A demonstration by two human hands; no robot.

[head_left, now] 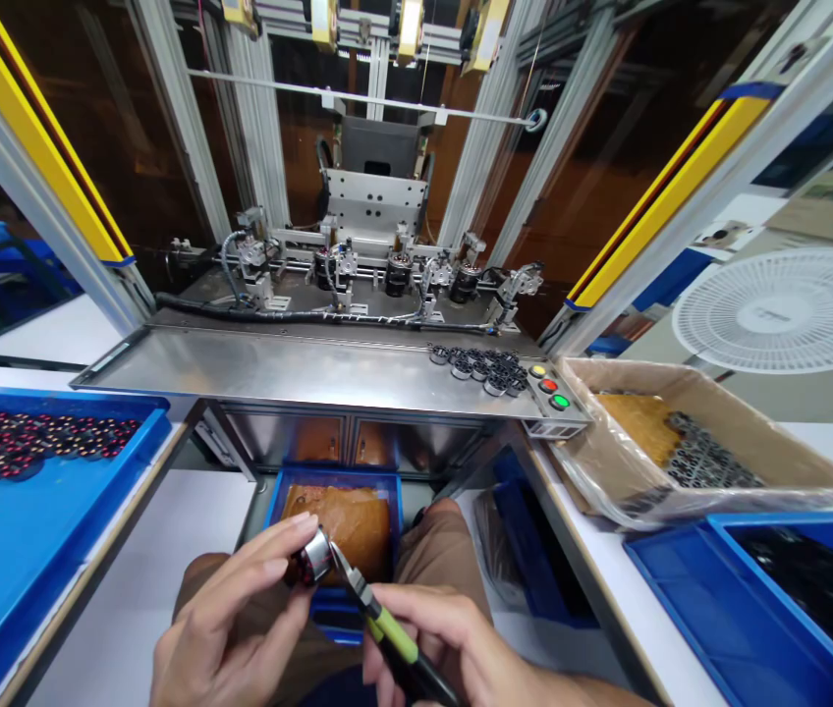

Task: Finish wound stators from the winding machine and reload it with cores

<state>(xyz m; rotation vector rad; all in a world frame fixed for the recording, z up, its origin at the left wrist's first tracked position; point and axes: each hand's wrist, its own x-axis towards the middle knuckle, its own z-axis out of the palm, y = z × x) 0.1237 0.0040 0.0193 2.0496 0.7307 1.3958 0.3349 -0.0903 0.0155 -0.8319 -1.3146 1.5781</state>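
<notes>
Low in front of me, my left hand (244, 614) pinches a small round metal part (315, 557), silver on its side with a dark end, like a motor stator or rotor. My right hand (446, 638) is wrapped round a pair of cutting pliers (393, 626) with green and black handles. The pliers' tips point up and left, right beside the metal part; whether they touch it I cannot tell. Below both hands stands a blue bin (396, 491) lined with brown paper (358, 525).
A steel shelf (299, 368) carries several dark ring parts (486, 368) beside coloured buttons (549, 386). Behind it stand machine fixtures (398, 275). On the left is a blue tray (92, 530) of wound parts; on the right, a cardboard box (741, 432), blue bins (741, 609) and a fan (785, 309).
</notes>
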